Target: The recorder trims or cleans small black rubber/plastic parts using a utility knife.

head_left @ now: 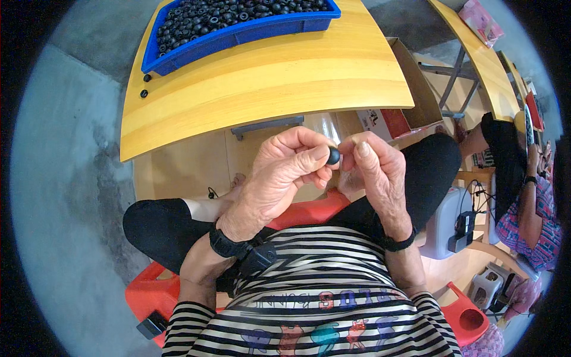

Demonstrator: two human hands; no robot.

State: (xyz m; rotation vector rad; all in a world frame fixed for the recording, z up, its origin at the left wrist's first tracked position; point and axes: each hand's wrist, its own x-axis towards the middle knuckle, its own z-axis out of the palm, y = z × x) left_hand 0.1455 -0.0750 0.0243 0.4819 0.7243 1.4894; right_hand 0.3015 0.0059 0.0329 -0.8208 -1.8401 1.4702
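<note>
Between the thumb and fingers of my left hand point(285, 166) is a small black rounded part point(333, 156), held above my lap. Close on its right, the thumb and fingers of my right hand point(376, 166) are pinched together. Whatever they hold, if anything, is too small to make out. Beyond my hands, a blue plastic tray point(244, 37) on the wooden table point(267, 89) is full of similar black parts point(208, 21), some showing a hole. Two loose black parts point(144, 93) lie on the table left of the tray.
The table's near edge curves just beyond my hands. An open cardboard box point(416, 89) stands on the floor to its right. A red stool point(148, 291) is under me. A grey-white plastic stool point(443, 223) stands at my right, and another person point(532, 220) sits farther right.
</note>
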